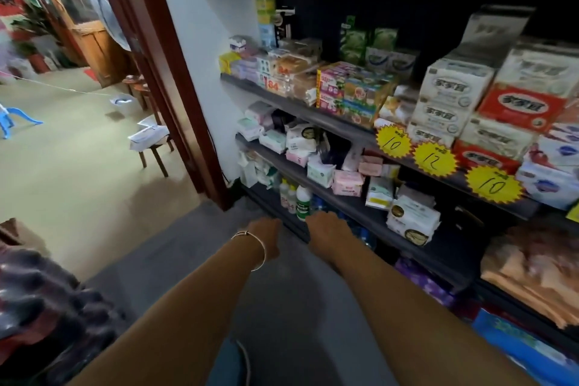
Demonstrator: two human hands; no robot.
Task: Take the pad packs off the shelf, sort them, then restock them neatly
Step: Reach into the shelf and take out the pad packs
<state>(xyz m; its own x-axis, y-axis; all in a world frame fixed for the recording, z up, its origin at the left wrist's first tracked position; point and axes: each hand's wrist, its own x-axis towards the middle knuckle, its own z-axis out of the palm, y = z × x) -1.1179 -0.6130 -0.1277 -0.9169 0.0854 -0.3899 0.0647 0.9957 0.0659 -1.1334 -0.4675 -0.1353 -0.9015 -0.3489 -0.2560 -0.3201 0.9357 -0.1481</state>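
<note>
Several pad packs (319, 172) in white, pink and mint wrappers lie jumbled on a dark middle shelf (351, 207). A large white pack with gold seals (412, 219) sits near the shelf's front edge at the right. Both my arms reach forward and down. My left hand (269, 236), with a thin bracelet on its wrist, hangs in front of the lower shelf, fingers curled down and holding nothing visible. My right hand (329, 230) is just below the middle shelf's edge, close to white bottles (302, 200); its fingertips are hidden.
The shelf above carries boxed soap and tissue stacks (451, 97) with yellow price stars (434, 160). Purple packs (419, 279) and folded cloth (532, 273) fill the lower right. An open doorway with a wooden stool (153, 147) lies at the left. Grey floor (282, 307) is underfoot.
</note>
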